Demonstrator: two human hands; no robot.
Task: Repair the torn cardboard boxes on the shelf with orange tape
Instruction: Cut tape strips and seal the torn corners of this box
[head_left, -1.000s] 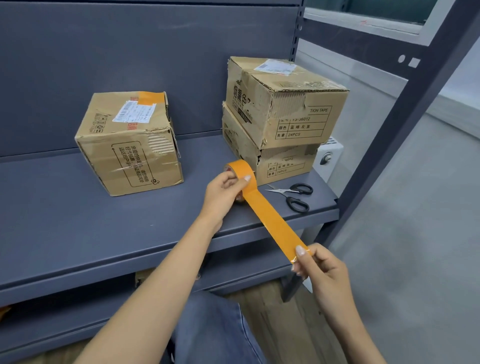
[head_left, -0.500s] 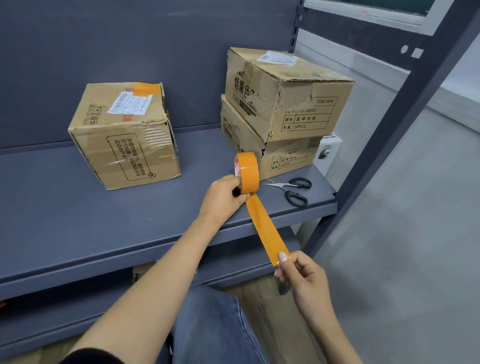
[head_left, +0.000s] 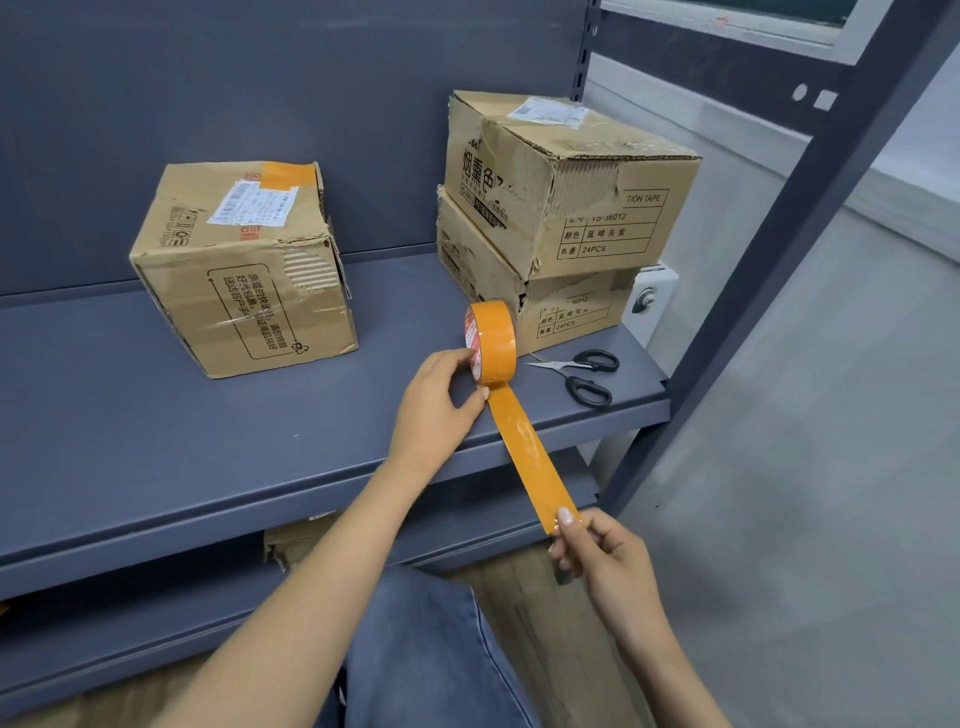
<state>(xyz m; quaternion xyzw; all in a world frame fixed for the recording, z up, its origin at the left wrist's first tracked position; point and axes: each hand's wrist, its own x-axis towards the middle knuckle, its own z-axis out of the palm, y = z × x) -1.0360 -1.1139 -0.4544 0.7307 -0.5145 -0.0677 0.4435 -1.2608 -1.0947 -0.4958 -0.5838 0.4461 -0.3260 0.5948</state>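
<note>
The right hand (head_left: 605, 551) pinches the free end of the tape strip (head_left: 524, 452) between thumb and forefinger. The strip runs taut up and away from those fingertips to the orange tape roll (head_left: 493, 340), which the left hand (head_left: 436, 405) grips on edge by its near side (thumb just below the roll, where the strip leaves it). Beyond the left fingers stand two stacked torn boxes (head_left: 561, 218); scissors (head_left: 584, 371) lie to their right, and another box (head_left: 244, 270) sits farther left on the shelf (head_left: 156, 426).
</note>
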